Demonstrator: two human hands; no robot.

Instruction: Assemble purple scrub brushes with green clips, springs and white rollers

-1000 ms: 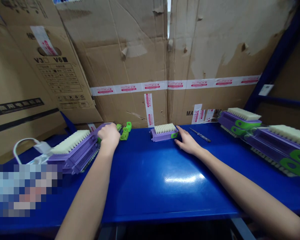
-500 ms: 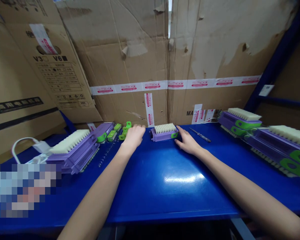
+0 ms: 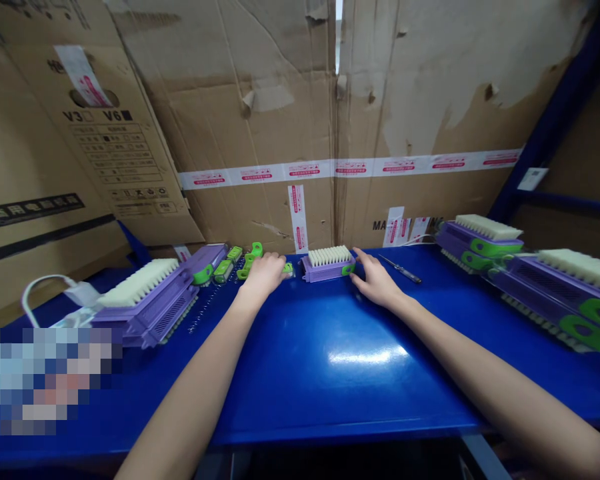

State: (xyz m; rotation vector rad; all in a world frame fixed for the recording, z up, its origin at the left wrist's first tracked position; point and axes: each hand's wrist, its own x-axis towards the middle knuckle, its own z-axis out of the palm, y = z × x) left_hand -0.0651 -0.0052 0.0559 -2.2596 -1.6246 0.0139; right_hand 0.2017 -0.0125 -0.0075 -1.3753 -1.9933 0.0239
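My left hand (image 3: 265, 273) is closed with a small green plastic piece (image 3: 289, 268) showing at its fingertips; most of that piece is hidden by the fingers. Just right of it a purple brush block (image 3: 329, 270) lies bristles up, with a green loop at its right end. My right hand (image 3: 377, 280) rests on the table beside that end, thumb and fingers apart and nothing in them. Left of my left hand are loose green looped parts (image 3: 253, 253), green block-shaped pieces (image 3: 224, 271) and a scatter of small shiny bits (image 3: 205, 310).
Stacked purple brushes stand at the left (image 3: 145, 300) and right (image 3: 560, 293) of the blue table (image 3: 330, 393). A screwdriver (image 3: 401, 269) lies beyond my right hand. White cables and a plug (image 3: 80, 292) are at the far left. Cardboard sheets (image 3: 260, 120) wall the back.
My left hand has shifted slightly left and down, and a green piece now shows at its fingertips. The right hand stays almost where it was beside the brush block.
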